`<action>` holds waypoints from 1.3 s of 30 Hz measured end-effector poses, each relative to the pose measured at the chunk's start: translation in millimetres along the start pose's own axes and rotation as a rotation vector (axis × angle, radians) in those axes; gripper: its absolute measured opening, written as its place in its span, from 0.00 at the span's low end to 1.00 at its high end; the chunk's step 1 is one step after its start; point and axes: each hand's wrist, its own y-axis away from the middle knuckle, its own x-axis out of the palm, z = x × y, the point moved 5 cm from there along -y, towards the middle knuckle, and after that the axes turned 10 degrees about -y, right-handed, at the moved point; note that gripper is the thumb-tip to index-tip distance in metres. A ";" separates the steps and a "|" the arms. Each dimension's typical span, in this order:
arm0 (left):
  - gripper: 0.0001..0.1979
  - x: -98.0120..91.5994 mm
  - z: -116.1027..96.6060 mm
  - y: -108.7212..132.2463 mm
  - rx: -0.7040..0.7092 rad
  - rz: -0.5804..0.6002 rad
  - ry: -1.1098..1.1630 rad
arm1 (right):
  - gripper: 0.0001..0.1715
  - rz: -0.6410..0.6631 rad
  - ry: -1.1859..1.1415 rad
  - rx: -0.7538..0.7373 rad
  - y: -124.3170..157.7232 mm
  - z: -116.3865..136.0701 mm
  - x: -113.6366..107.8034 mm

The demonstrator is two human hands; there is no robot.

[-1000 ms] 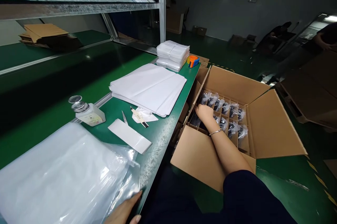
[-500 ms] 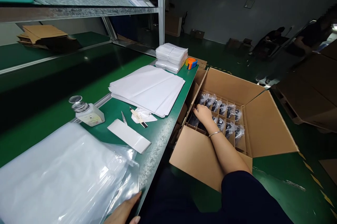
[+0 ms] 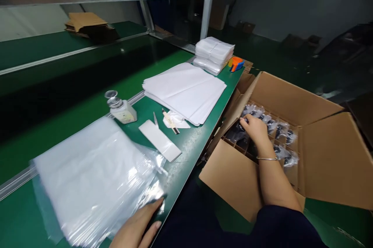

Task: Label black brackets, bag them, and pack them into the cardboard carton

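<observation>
My right hand (image 3: 256,129), with a thin bangle at the wrist, reaches into an open cardboard box (image 3: 335,155) divided into cells. Its fingers are closed at the top of a black item in clear plastic (image 3: 237,134); the item's lower part is hidden in its cell. Similar plastic-wrapped black items (image 3: 281,129) stand in cells around it. On the bench, my left hand (image 3: 138,224) lies at the front edge with its fingers stretched out and thumb apart. It touches the corner of a stack of clear plastic bags (image 3: 93,174) and holds nothing.
On the green bench (image 3: 140,133) stand a pump bottle (image 3: 124,112), tweezers (image 3: 155,119), a cutter (image 3: 171,121) and a folded white strip (image 3: 160,139). Beyond lie white sheets (image 3: 183,89), tied bundles (image 3: 214,54) and an orange-blue tape dispenser (image 3: 236,64). A metal post (image 3: 209,3) rises behind.
The view has swung left, so bench and box appear farther right. My right hand stays in the box, its fingers now at a dark wrapped item; my left hand remains at the bench edge.
</observation>
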 end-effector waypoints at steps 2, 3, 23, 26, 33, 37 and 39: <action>0.20 -4.7 -11.2 -8.7 0.021 0.024 -0.006 | 0.20 -0.003 0.030 -0.055 -7.8 1.5 2.8; 0.19 -7.2 -16.7 -13.6 0.019 0.027 -0.004 | 0.20 -0.006 0.054 -0.086 -11.7 2.1 5.9; 0.24 -11.4 -0.8 -64.3 -0.451 -0.311 1.199 | 0.23 0.470 -0.909 -0.524 127.8 234.4 90.5; 0.23 -17.4 5.2 -57.2 -0.463 -0.290 1.477 | 0.10 0.749 -1.044 -0.746 151.6 235.3 76.1; 0.18 -69.8 45.6 -10.8 -0.437 -0.922 1.564 | 0.13 1.030 -1.077 -0.606 179.9 228.6 96.5; 0.20 -72.4 65.4 36.0 -0.456 -1.170 1.510 | 0.21 0.886 -1.328 -0.349 170.6 244.9 106.7; 0.19 -68.3 74.2 57.7 -0.470 -1.257 1.499 | 0.22 0.921 -1.392 -0.307 176.6 260.5 101.6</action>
